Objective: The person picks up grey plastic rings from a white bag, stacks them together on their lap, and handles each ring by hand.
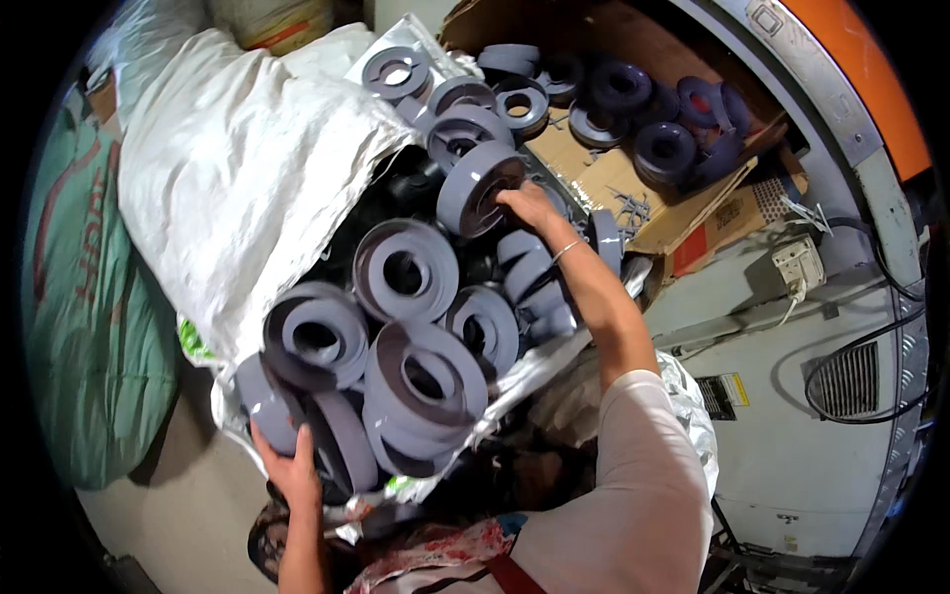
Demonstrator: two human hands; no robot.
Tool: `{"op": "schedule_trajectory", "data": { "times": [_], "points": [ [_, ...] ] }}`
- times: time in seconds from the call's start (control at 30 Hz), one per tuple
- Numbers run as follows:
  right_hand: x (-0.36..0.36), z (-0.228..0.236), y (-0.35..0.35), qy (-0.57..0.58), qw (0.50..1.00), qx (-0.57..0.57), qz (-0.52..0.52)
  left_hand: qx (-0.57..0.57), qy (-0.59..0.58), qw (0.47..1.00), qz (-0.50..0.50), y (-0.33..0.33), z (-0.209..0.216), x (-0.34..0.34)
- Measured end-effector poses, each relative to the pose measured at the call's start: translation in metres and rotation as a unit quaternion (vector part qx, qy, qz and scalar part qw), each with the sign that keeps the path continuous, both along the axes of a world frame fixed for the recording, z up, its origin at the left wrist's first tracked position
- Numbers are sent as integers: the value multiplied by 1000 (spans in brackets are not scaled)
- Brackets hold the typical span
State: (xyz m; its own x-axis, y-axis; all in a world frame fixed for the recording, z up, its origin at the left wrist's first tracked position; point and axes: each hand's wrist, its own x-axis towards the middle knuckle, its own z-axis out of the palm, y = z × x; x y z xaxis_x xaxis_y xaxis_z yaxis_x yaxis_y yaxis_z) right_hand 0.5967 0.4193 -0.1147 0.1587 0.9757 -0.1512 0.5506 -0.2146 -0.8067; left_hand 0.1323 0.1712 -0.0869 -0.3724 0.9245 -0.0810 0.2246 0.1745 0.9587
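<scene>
The right hand (532,205) has hold of a grey ring (471,186) over the far part of an open white sack (237,188), its grip closed on the right side of the piece with the fingers reaching into the hollow. The ring is a short, wide cylinder with a lavender tint; its smooth outer band catches a soft shine, while the inside falls into dark, brownish shadow around smaller inner parts. It is tilted, the open face turned to the right. At the near left of the sack, the left hand (295,473) touches a second ring (265,398), thumb and fingers spread apart around its near end; whether that grip is tight, I cannot tell. This ring leans with its glossy curved wall upward and a bright spot of light on it. Between the hands lie more rings (473,384) of the same grey, several showing a raised inner collar around a dark round hole. At the far right, a cardboard box (554,148) holds similar rings (665,153), darker in the shade, beside scattered thin grey bits (631,208)
</scene>
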Motion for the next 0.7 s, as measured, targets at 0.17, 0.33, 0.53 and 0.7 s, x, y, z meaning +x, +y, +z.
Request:
{"op": "schedule_trajectory", "data": {
  "times": [0.17, 0.33, 0.53, 0.7],
  "points": [
    [-80, 14, -30, -46, 998, -27, -14, 70, 85, 994, 5, 13, 1, -1],
    [-134, 67, -66, -153, 963, -7, 220, 146, 227, 963, -16, 18, 3, -19],
    [-150, 137, -176, -296, 944, 133, 60, 133, 205, 970, -15, 13, 12, -14],
    [-186, 86, -284, -259, 929, -30, 263, 161, 160, 974, 8, 6, 35, -13]
  ]
}}
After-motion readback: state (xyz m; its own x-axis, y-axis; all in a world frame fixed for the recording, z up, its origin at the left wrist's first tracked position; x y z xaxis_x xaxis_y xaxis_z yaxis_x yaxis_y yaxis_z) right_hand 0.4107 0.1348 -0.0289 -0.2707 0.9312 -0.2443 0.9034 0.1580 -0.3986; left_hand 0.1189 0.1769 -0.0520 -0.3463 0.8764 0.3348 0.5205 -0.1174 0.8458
